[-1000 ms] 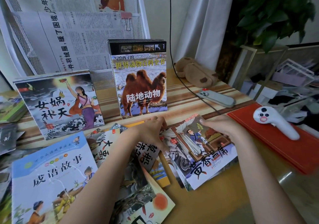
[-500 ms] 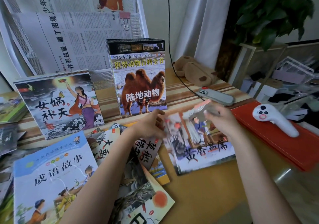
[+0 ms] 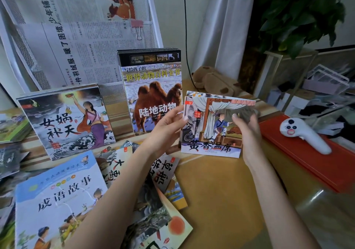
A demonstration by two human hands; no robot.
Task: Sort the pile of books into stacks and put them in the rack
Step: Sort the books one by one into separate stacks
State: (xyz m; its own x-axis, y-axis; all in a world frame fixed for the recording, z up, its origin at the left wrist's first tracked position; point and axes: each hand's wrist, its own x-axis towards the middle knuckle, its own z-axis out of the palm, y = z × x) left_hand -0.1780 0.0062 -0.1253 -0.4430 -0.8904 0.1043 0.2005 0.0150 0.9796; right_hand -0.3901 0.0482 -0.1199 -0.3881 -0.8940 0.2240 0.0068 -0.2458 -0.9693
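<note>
Books: one picture book [image 3: 211, 126], flat on the counter a second ago, is now lifted upright, pinched between left hand [image 3: 165, 131] and right hand [image 3: 247, 131], ready for sorting beside the camel book [image 3: 153, 87].

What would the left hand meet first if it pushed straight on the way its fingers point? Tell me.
The left hand points up and away, toward the rack. Apart from the picture book it already holds by the left edge, the first thing in that line looks to be the upright camel book, though depth is unclear.

Covers read clearly — held book [image 3: 213, 127] 黄香温席, camel book [image 3: 153, 95] 陆地动物, leaning book [image 3: 69, 122] 女娲补天, blue book [image 3: 57, 200] 成语故事.
</note>
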